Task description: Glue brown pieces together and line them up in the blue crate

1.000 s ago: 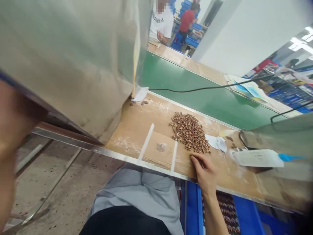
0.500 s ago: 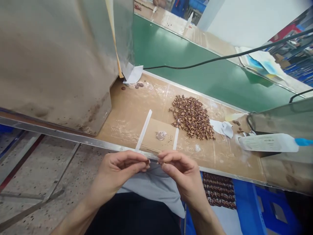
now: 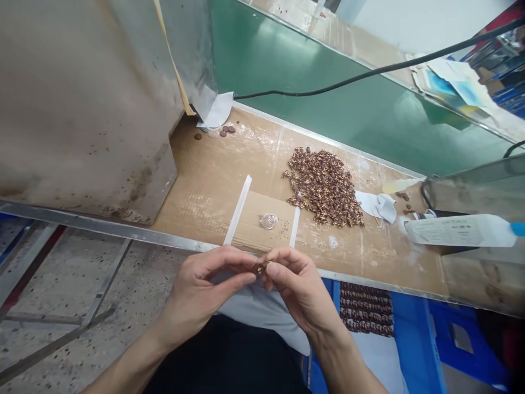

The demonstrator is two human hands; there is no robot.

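My left hand (image 3: pixel 203 287) and my right hand (image 3: pixel 296 287) meet just in front of the table's near edge. Between their fingertips is a small brown piece with gold parts (image 3: pixel 260 268), mostly covered by the fingers; its exact kind does not show. Both hands pinch at it. Beyond them, a small coil of thin pale, shiny strand (image 3: pixel 268 221) lies on a cardboard patch (image 3: pixel 250 225) with tiny specks to its right. A heap of similar brown and gold pieces (image 3: pixel 324 189) is spread on the tabletop to the right.
A white bottle with a blue tip (image 3: pixel 463 230) lies at the right, near a crumpled white cloth (image 3: pixel 377 205). Below the table, rows of brown pieces (image 3: pixel 366 309) sit in a blue crate (image 3: pixel 414 345). A large metal panel (image 3: pixel 82 109) stands on the left. A black cable (image 3: pixel 353 82) crosses behind.
My hands have come together from a small gap, and their fingertips now meet around the small piece. The view has shifted slightly.
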